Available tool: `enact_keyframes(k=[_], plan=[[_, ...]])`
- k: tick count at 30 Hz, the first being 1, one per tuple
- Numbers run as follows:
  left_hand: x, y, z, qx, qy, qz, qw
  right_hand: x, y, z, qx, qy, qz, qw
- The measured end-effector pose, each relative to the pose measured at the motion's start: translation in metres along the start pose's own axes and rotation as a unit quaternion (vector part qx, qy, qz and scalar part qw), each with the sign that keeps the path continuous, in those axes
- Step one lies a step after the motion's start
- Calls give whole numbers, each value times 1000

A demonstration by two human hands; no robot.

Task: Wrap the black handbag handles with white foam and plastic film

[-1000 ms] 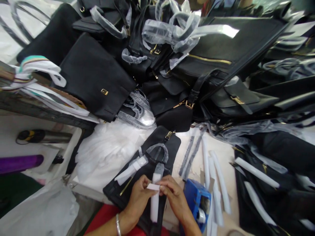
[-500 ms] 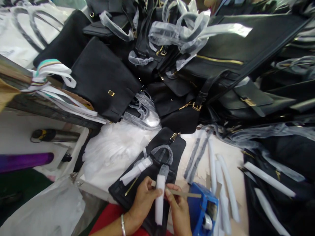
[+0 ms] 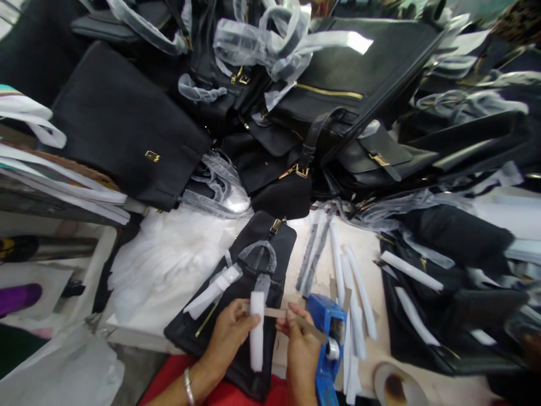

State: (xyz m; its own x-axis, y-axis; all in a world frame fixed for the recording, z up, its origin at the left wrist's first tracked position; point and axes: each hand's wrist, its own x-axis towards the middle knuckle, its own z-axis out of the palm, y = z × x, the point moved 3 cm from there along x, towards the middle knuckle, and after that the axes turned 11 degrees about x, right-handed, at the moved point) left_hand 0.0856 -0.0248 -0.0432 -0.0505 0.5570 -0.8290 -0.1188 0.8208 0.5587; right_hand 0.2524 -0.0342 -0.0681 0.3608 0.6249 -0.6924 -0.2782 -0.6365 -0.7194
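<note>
A black backpack (image 3: pixel 249 361) lies in front of me with a gold buckle near its top. Its plastic-wrapped loop handle (image 3: pixel 261 248) faces up. My left hand (image 3: pixel 228 338) pinches a white foam-wrapped strap (image 3: pixel 257 349), thumb on its face. A strip of brown tape (image 3: pixel 275 313) passes at the foam's upper part and stretches to my right hand (image 3: pixel 301 344), whose thumb and fingers grip it. The strip's tail extends past that hand toward a blue tape dispenser (image 3: pixel 325 321). A second foam-wrapped strap (image 3: pixel 213 293) lies to the left on the backpack.
Several white foam strips (image 3: pixel 359 299) lie right of the dispenser. White sheeting (image 3: pixel 147 265) is heaped to the left. Black bags (image 3: pixel 135 135) with plastic-wrapped handles pile up behind. A tape roll (image 3: pixel 397 386) sits at the lower right, and more black bags (image 3: pixel 443 316) lie on the right.
My right hand has drawn away from the foam, so a length of tape now spans between my hands. The view has turned right, moving everything leftward in the picture.
</note>
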Motion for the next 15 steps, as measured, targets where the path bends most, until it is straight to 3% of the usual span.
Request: enact_keyframes(k=[4,7,10,15], plan=[[-1,0,0,-3,7,-17,1000,5,-37,-27,-94,79,-72,990],[0,1,0,-9,2,-22,1000,9,-66,-41,-87,119,-96,984],[1,2,0,-4,3,-25,1000,17,-75,-38,-61,39,-86,994],[4,-2,1,-8,-7,-20,1000,29,-59,-24,-88,-72,-60,992]])
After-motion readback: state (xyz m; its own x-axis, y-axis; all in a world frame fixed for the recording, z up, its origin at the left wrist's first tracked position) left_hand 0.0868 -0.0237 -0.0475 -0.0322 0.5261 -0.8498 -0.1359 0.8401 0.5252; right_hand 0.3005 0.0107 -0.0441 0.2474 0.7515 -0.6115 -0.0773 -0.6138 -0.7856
